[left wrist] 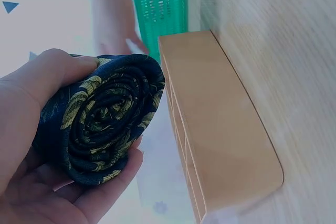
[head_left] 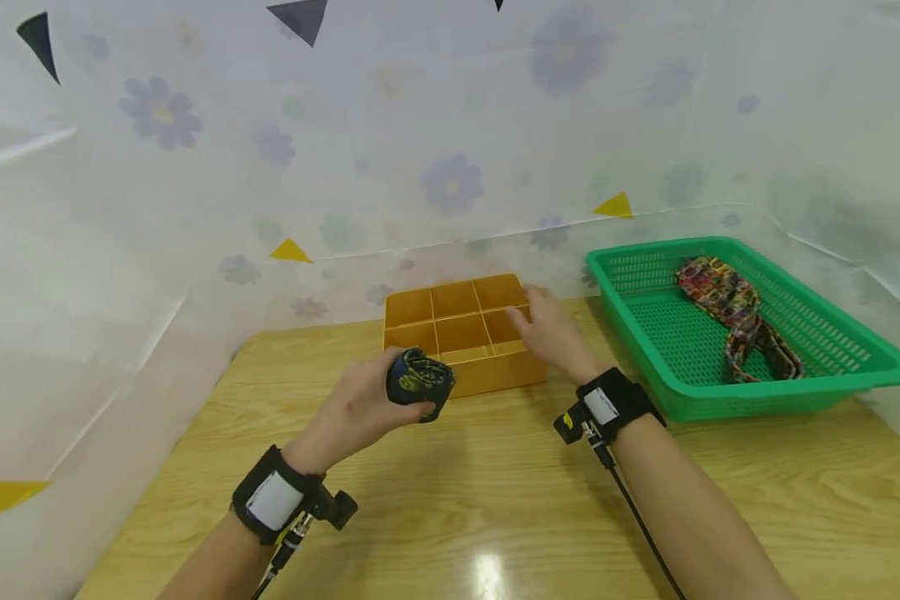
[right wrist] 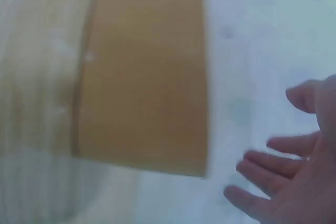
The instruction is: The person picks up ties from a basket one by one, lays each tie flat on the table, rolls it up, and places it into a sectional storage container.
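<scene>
In my left hand (head_left: pixel 360 410) is a rolled-up dark blue cloth (left wrist: pixel 107 116) with a yellow leaf pattern. Thumb and fingers curl round the roll, its spiral end showing in the left wrist view. The roll is held up in front of an orange-brown divided box (head_left: pixel 498 373), overlapping its near left corner in the head view. Beside the right end of that box, my right hand (head_left: pixel 557 335) has its fingers spread and holds nothing. The right wrist view shows these fingers loosely extended, apart from the box wall.
A green plastic basket (head_left: pixel 750 392) stands on the right of the wooden table (head_left: pixel 435 492). Crumpled multicoloured patterned cloth (head_left: pixel 720 292) lies in it. Behind the box hangs a white flowered sheet (head_left: pixel 390 192). Both wrists wear black straps with cameras and cables.
</scene>
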`<move>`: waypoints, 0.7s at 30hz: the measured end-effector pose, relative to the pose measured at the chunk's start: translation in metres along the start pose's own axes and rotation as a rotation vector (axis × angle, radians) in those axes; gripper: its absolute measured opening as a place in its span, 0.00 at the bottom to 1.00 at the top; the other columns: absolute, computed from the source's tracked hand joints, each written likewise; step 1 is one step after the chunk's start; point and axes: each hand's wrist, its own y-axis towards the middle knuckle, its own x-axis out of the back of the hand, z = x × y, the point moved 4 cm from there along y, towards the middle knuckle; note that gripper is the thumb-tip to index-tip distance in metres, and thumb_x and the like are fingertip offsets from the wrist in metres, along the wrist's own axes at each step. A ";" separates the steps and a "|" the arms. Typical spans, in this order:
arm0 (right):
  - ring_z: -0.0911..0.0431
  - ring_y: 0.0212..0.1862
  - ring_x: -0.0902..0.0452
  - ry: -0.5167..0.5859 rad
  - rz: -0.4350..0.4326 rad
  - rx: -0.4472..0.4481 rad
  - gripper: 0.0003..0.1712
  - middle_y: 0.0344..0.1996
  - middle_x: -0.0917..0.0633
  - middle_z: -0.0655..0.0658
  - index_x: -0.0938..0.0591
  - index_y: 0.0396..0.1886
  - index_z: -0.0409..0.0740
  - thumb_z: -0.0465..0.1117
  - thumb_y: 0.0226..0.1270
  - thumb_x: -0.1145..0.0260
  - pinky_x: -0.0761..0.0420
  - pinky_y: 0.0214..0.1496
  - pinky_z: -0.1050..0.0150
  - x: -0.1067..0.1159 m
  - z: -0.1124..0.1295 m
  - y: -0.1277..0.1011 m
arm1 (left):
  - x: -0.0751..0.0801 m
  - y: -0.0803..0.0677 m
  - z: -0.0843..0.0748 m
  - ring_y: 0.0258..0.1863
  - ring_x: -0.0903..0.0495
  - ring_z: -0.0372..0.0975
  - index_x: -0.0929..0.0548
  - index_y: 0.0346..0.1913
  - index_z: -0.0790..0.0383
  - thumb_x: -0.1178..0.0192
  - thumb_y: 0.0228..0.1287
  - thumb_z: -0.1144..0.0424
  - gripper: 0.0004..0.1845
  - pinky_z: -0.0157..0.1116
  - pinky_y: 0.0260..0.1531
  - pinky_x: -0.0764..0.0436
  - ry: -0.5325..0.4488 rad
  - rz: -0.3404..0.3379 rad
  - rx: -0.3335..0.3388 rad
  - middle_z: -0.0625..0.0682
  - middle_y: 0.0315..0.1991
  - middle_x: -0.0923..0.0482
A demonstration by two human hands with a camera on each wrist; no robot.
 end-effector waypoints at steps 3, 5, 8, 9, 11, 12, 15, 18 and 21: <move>0.30 0.68 0.36 -0.152 -0.026 -0.052 0.39 0.68 0.37 0.20 0.44 0.72 0.20 0.50 0.80 0.50 0.32 0.70 0.40 -0.014 -0.017 0.004 | 0.001 0.002 0.000 0.40 0.16 0.41 0.26 0.60 0.62 0.26 0.55 0.55 0.32 0.35 0.35 0.14 -0.003 0.000 -0.004 0.56 0.48 0.16; 0.29 0.67 0.34 -0.219 -0.006 -0.086 0.40 0.68 0.38 0.18 0.46 0.71 0.18 0.50 0.80 0.51 0.29 0.67 0.40 -0.024 -0.026 0.003 | 0.000 0.004 0.002 0.40 0.16 0.41 0.27 0.61 0.63 0.26 0.55 0.56 0.33 0.35 0.35 0.15 -0.004 0.004 -0.006 0.57 0.48 0.16; 0.29 0.64 0.31 -0.263 0.024 -0.122 0.40 0.67 0.38 0.17 0.46 0.70 0.15 0.50 0.81 0.54 0.26 0.63 0.39 -0.035 -0.035 -0.001 | 0.002 0.005 0.005 0.43 0.16 0.43 0.28 0.62 0.63 0.26 0.55 0.57 0.34 0.36 0.37 0.14 0.010 0.002 -0.007 0.58 0.50 0.17; 0.29 0.63 0.31 -0.269 0.033 -0.131 0.40 0.67 0.38 0.17 0.47 0.70 0.15 0.50 0.81 0.55 0.25 0.62 0.40 -0.037 -0.036 -0.002 | 0.003 0.007 0.006 0.44 0.16 0.44 0.29 0.63 0.64 0.26 0.55 0.58 0.34 0.37 0.38 0.14 0.013 0.000 -0.012 0.59 0.50 0.17; 0.30 0.62 0.29 -0.280 0.043 -0.135 0.40 0.67 0.38 0.18 0.47 0.71 0.16 0.50 0.82 0.58 0.24 0.61 0.40 -0.039 -0.037 -0.002 | 0.008 0.010 0.009 0.47 0.16 0.46 0.30 0.64 0.66 0.26 0.55 0.60 0.35 0.38 0.41 0.14 0.019 -0.005 -0.018 0.60 0.52 0.18; 0.30 0.62 0.29 -0.285 0.041 -0.129 0.39 0.67 0.37 0.18 0.47 0.71 0.15 0.50 0.82 0.59 0.23 0.60 0.40 -0.039 -0.036 -0.002 | 0.011 0.012 0.011 0.48 0.17 0.47 0.31 0.64 0.66 0.26 0.55 0.61 0.35 0.39 0.42 0.14 0.019 -0.009 -0.019 0.60 0.53 0.19; 0.30 0.61 0.28 -0.299 0.048 -0.122 0.39 0.68 0.37 0.18 0.48 0.71 0.16 0.50 0.83 0.61 0.23 0.60 0.40 -0.039 -0.033 -0.001 | 0.019 0.021 0.014 0.49 0.17 0.49 0.34 0.64 0.65 0.27 0.55 0.63 0.36 0.40 0.43 0.14 0.008 -0.011 -0.018 0.62 0.54 0.21; 0.30 0.59 0.26 -0.322 0.049 -0.110 0.38 0.66 0.36 0.17 0.48 0.71 0.15 0.49 0.83 0.61 0.21 0.58 0.41 -0.038 -0.031 0.001 | 0.027 0.032 0.015 0.49 0.16 0.50 0.36 0.64 0.64 0.26 0.55 0.63 0.37 0.40 0.42 0.14 0.035 -0.023 -0.016 0.64 0.54 0.21; 0.30 0.58 0.25 -0.333 0.055 -0.110 0.38 0.67 0.36 0.18 0.48 0.71 0.16 0.49 0.83 0.61 0.21 0.58 0.41 -0.039 -0.029 0.002 | 0.032 0.044 0.017 0.47 0.16 0.51 0.36 0.64 0.66 0.26 0.54 0.63 0.38 0.41 0.42 0.14 0.103 -0.025 -0.024 0.65 0.53 0.20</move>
